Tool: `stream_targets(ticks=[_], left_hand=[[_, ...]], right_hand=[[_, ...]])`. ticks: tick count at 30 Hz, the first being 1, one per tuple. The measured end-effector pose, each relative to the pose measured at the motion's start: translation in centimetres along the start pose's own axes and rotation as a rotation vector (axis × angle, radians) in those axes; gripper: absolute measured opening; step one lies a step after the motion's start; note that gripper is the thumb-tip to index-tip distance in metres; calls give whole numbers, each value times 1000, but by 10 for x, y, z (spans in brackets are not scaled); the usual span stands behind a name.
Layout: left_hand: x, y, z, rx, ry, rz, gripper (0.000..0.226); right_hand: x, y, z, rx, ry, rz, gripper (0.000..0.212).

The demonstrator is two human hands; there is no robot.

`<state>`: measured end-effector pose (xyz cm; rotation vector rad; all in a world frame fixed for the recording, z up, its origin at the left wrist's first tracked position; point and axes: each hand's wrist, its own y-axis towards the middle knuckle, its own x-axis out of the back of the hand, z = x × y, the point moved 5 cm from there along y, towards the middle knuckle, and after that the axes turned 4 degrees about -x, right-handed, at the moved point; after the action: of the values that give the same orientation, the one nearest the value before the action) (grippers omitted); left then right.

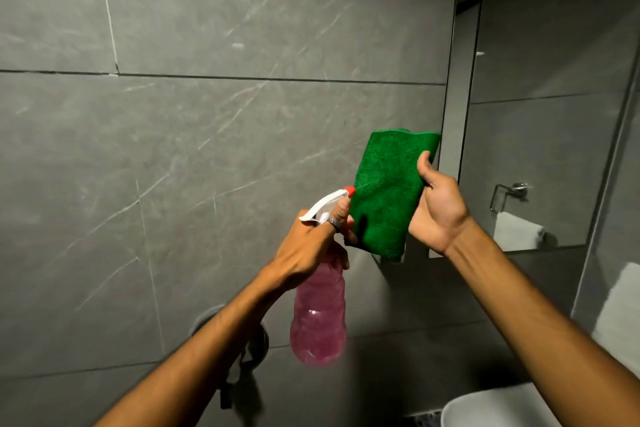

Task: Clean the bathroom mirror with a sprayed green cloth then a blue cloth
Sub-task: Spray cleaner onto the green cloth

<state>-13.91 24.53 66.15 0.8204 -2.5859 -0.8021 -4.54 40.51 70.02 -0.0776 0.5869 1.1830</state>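
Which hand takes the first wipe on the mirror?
Right, probably. The right hand already holds the folded green microfibre cloth, next to the wall mirror; the left hand is occupied gripping the pink spray bottle.

Two bare arms come up from the bottom of the picture. No sleeves show on them; both are uncovered from the edge of the view to the wrists. The left hand [311, 243] wears a thin silver ring [333, 220] on one finger. The right hand [438, 208] has no ring or watch that can be seen. Both wrists are plain, with no bands. The forearms are long and slim, and lines of muscle show along the right one.
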Motion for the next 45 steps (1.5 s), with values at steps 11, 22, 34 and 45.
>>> stream_targets(ticks=[11, 22, 34, 45], left_hand=[[-8, -35, 24, 137, 80, 84, 32], [-9, -26, 4, 28, 27, -44, 31], [18, -264, 189, 712, -93, -363, 44], [27, -499, 354, 1075, 275, -555, 57]], right_hand=[[16, 1, -4, -50, 10, -42, 63], [20, -6, -17, -36, 11, -71, 62], [58, -80, -166, -314, 155, -214, 62], [114, -192, -448, -719, 375, -495, 62]])
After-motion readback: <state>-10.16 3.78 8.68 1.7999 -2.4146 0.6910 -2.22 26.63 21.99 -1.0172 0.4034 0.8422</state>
